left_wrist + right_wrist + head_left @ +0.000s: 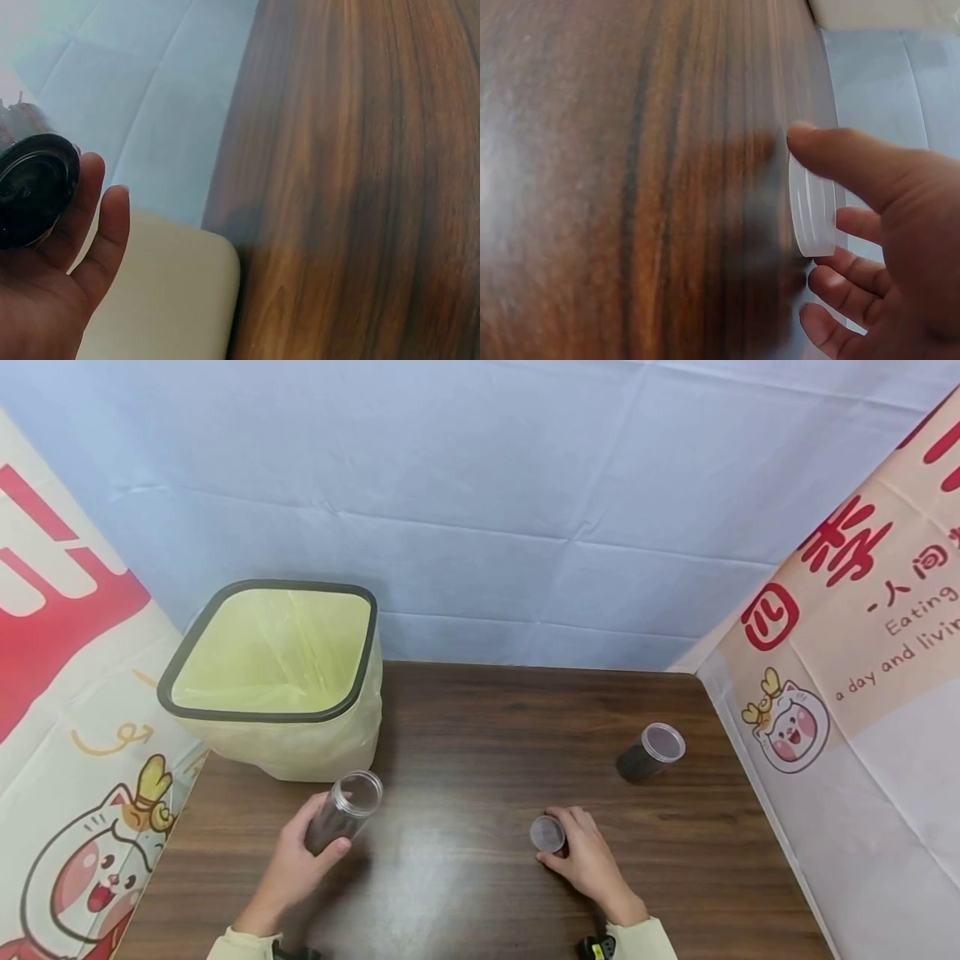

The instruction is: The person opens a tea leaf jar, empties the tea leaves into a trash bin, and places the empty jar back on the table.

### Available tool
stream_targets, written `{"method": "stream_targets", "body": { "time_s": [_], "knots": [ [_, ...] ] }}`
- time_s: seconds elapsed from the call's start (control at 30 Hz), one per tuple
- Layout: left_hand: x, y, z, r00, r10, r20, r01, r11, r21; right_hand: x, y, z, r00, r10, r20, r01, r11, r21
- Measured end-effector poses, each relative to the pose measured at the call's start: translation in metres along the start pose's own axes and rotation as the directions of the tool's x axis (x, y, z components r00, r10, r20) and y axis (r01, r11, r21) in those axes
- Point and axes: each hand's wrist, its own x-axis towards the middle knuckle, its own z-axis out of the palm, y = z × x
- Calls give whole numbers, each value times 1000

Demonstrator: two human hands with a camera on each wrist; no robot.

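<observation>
In the head view my left hand (296, 860) grips a clear plastic jar (337, 817) with dark contents low inside. The jar has no lid and leans with its mouth up and to the right, just in front of the bin. Its dark round base (36, 191) shows at the edge of the left wrist view. My right hand (588, 858) pinches a round translucent lid (547, 833) by its rim, right at the tabletop. In the right wrist view the lid (812, 210) stands between thumb and fingers.
A pale yellow bin (300, 752) with a dark rim and a bag liner stands at the table's back left. Another jar (648, 756), dark inside with a purplish top, stands at the right. The brown wooden table (480, 727) meets fabric walls at the back and sides.
</observation>
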Motion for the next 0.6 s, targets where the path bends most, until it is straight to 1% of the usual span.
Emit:
{"method": "stream_targets", "body": {
  "time_s": [0.13,0.33,0.43,0.5,0.6],
  "knots": [
    [0,1,-4,1000,-7,-2,7,1000,0,1,0,-2,1000,4,-12,-4,1000,7],
    [1,6,-11,1000,16,-21,-15,1000,26,7,-2,-10,997,-8,-81,15,997,81],
    [1,7,-15,999,10,-33,-8,999,44,11,-4,-15,996,-4,-90,14,994,111],
    [1,5,-18,999,17,-45,-14,998,64,13,-5,-19,996,2,-91,10,991,130],
    [-1,-7,-22,998,14,-63,-9,997,83,17,-7,-24,995,10,-97,5,988,154]
  ]
}}
